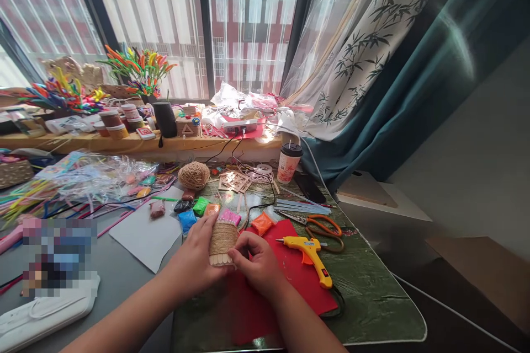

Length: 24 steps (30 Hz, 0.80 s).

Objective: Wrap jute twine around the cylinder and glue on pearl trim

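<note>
A small holder of pale craft sticks (221, 259), wound with rows of brown twine (223, 237), sits in my left hand (199, 248). My left fingers and thumb close around its left side. At its lower right edge, my right hand (259, 262) pinches the twine with thumb and curled fingers; the exact grip is partly hidden. The rounded stick ends show below the wound rows. Beneath my hands lies a red felt sheet (306, 287). Right of my right hand, a yellow hot glue gun (308, 251) rests on the felt.
Scissors (318, 226) lie behind the glue gun. A twine ball (194, 176), clay packets (201, 206) and a lidded paper cup (289, 162) stand farther back. White paper (144, 231) lies left. A black cable (259, 204) crosses the table. A crowded sill (178, 144) runs below the window.
</note>
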### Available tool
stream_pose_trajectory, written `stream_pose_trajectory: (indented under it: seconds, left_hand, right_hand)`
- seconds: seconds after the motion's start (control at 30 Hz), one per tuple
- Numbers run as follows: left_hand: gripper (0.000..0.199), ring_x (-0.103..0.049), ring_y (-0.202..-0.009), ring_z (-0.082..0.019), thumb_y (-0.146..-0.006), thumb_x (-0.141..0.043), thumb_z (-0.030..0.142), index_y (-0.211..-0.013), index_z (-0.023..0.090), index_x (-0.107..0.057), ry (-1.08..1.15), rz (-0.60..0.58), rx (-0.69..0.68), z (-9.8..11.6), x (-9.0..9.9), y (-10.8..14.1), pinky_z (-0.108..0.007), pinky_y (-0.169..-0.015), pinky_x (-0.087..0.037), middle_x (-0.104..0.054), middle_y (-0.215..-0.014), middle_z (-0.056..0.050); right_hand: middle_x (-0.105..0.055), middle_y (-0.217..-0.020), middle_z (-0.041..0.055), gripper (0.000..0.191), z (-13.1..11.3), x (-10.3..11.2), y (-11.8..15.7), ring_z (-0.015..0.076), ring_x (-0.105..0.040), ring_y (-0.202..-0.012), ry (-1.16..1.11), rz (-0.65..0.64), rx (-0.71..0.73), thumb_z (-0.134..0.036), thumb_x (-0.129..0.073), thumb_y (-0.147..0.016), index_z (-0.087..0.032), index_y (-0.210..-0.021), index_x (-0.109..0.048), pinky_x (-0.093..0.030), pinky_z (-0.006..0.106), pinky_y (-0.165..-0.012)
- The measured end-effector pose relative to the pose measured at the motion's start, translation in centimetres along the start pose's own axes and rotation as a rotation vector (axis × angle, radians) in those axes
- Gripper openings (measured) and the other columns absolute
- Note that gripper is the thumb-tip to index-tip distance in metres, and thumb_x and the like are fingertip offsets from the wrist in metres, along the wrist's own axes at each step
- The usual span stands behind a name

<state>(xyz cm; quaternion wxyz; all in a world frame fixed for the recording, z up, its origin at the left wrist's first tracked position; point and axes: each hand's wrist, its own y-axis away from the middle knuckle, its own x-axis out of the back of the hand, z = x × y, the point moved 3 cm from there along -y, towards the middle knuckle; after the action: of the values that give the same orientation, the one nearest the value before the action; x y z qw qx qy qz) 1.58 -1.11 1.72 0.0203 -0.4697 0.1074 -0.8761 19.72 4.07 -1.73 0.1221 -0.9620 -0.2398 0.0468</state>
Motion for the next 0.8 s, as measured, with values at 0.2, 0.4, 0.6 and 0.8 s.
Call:
stream_pose_trajectory:
  seconds: [0.2, 0.4, 0.6, 0.8]
  left_hand:
    - [0.097, -0.044, -0.153, -0.04, -0.084, -0.081, 0.048, -0.162, 0.029, -0.028, 0.189, 0.092, 0.075, -1.0, -0.7, 1.0, -0.061, -0.125, -0.04, -0.041, -0.165, -0.016]
    - [0.094, -0.043, -0.153, -0.038, -0.088, -0.077, 0.047, -0.161, 0.03, -0.02, 0.323, 0.059, 0.168, -2.8, -2.4, 2.6, -0.062, -0.125, -0.039, -0.036, -0.166, -0.016]
    - [0.114, -0.02, -0.165, -0.043, -0.083, -0.085, 0.052, -0.169, 0.033, -0.013, 0.027, 0.078, -0.027, -1.1, 0.3, 1.7, -0.066, -0.129, -0.031, -0.017, -0.179, -0.017]
    - [0.12, -0.022, -0.163, -0.046, -0.08, -0.088, 0.051, -0.173, 0.034, -0.013, -0.117, -0.07, -0.236, 1.3, 0.8, -0.4, -0.069, -0.128, -0.03, -0.025, -0.179, -0.014]
  right_hand:
    - [-0.055, -0.073, -0.0026, 0.021, -0.4, 0.7, 0.1, 0.0157, -0.049, -0.068, 0.075, 0.041, 0.114, -0.032, -0.072, -0.089, -0.022, -0.074, -0.061, -0.041, 0.029, -0.065]
    - [-0.054, -0.074, -0.0025, 0.02, -0.5, 0.8, -0.1, 0.0161, -0.05, -0.068, 0.069, 0.04, 0.146, -0.028, -0.073, -0.088, -0.023, -0.073, -0.061, -0.041, 0.029, -0.066]
    - [-0.052, -0.074, -0.0025, 0.022, -0.3, 0.1, -0.1, 0.016, -0.048, -0.068, 0.058, 0.007, 0.162, -0.023, -0.072, -0.088, -0.024, -0.072, -0.056, -0.04, 0.03, -0.064]
    - [-0.052, -0.073, -0.003, 0.023, 0.0, 0.3, 0.0, 0.0158, -0.047, -0.067, 0.039, 0.004, 0.181, -0.024, -0.072, -0.088, -0.023, -0.072, -0.056, -0.041, 0.03, -0.064]
